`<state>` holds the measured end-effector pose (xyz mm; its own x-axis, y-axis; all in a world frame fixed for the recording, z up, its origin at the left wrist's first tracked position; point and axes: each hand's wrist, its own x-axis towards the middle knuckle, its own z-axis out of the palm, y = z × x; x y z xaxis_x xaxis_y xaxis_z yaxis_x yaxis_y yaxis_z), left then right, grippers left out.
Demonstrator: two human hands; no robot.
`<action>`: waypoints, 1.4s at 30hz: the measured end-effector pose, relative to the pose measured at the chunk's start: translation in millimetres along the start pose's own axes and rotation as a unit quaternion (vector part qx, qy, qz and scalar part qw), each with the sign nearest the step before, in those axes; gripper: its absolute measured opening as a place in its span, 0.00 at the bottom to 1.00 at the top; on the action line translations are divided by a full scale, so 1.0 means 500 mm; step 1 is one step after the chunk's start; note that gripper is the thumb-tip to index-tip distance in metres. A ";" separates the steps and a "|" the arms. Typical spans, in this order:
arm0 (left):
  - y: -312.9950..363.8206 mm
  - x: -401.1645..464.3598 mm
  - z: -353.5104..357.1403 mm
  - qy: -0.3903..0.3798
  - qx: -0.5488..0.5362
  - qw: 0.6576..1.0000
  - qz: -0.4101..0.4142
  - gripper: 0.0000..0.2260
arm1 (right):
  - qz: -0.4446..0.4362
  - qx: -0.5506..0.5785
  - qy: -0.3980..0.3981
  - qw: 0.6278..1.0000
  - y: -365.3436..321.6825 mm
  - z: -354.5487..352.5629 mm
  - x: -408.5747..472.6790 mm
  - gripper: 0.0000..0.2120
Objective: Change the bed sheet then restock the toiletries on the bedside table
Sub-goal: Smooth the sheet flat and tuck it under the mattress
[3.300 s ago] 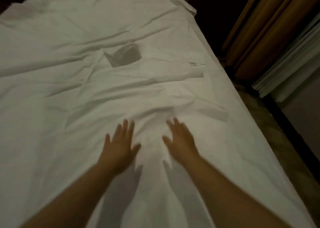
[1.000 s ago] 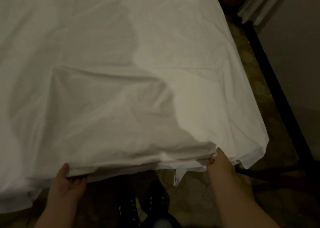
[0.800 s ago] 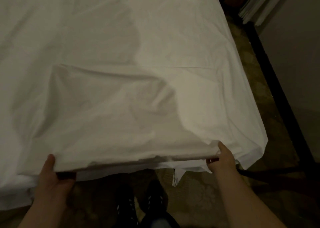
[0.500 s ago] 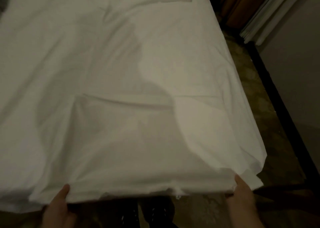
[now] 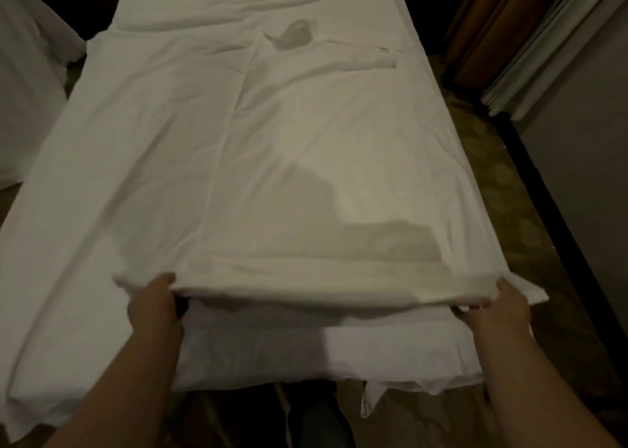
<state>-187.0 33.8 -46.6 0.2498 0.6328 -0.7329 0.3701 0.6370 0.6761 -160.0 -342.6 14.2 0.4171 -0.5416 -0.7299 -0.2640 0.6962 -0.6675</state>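
A white bed sheet [image 5: 258, 148] lies spread and creased over the whole bed, hanging off the left side. I stand at the foot of the bed. My left hand [image 5: 154, 303] grips the sheet's near hem left of centre, thumb on top. My right hand [image 5: 498, 306] grips the same hem at the right corner. The hem is lifted off the white mattress end [image 5: 323, 356], which shows below it. No toiletries or bedside table are in view.
A second white bed [image 5: 23, 84] stands at the left. Brown curtains [image 5: 492, 29] and a grey wall [image 5: 584, 135] with a dark baseboard run along the right, with a strip of patterned carpet [image 5: 506, 189] between them and the bed. My dark shoe [image 5: 319, 424] shows below.
I went from smoothing the sheet's middle to the foot of the bed. Both hands took the near hem and have now raised it, baring the mattress end. The view has tilted up.
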 end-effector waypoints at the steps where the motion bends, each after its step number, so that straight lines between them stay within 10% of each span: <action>1: 0.038 0.010 0.036 -0.020 0.019 0.999 0.031 0.16 | -0.004 -0.004 -0.002 1.000 -0.024 0.045 0.001 0.25; 16: 0.305 0.236 0.624 -0.078 0.150 0.975 0.143 0.05 | -0.037 -0.065 0.014 0.997 -0.128 0.576 0.372 0.21; 19: 0.269 0.300 0.677 -0.055 0.353 0.901 0.246 0.12 | -0.109 -0.230 -0.027 0.967 -0.079 0.621 0.449 0.16; 22: 0.141 0.296 0.679 -0.067 0.526 0.757 0.382 0.26 | -0.337 -0.490 -0.077 0.800 0.060 0.622 0.470 0.20; 26: -0.066 0.313 0.651 -0.243 0.692 0.399 0.551 0.27 | -0.532 -0.674 -0.284 0.427 0.279 0.592 0.457 0.25; 29: -0.112 0.346 0.659 -0.305 0.687 0.299 0.589 0.27 | -0.554 -0.694 -0.364 0.280 0.322 0.589 0.486 0.27; 33: -0.037 0.447 0.696 -0.233 0.702 0.319 0.593 0.26 | -0.585 -0.714 -0.278 0.268 0.238 0.606 0.620 0.26; 38: 0.073 0.525 0.721 0.012 0.702 0.529 0.476 0.29 | -0.454 -0.769 -0.031 0.449 0.105 0.638 0.712 0.28; 40: 0.050 0.484 0.789 -0.039 0.675 0.526 0.516 0.31 | -0.473 -0.743 -0.043 0.472 0.145 0.696 0.687 0.28; 42: -0.006 0.428 0.857 -0.169 0.676 0.451 0.558 0.34 | -0.554 -0.710 -0.160 0.404 0.224 0.762 0.633 0.31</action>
<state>248.6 -21.4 -237.7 0.9928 -0.0211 -0.1180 -0.0043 -0.9900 0.1408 273.8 -256.2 -235.3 0.9945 0.0974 0.0386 0.1018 -0.9855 -0.1355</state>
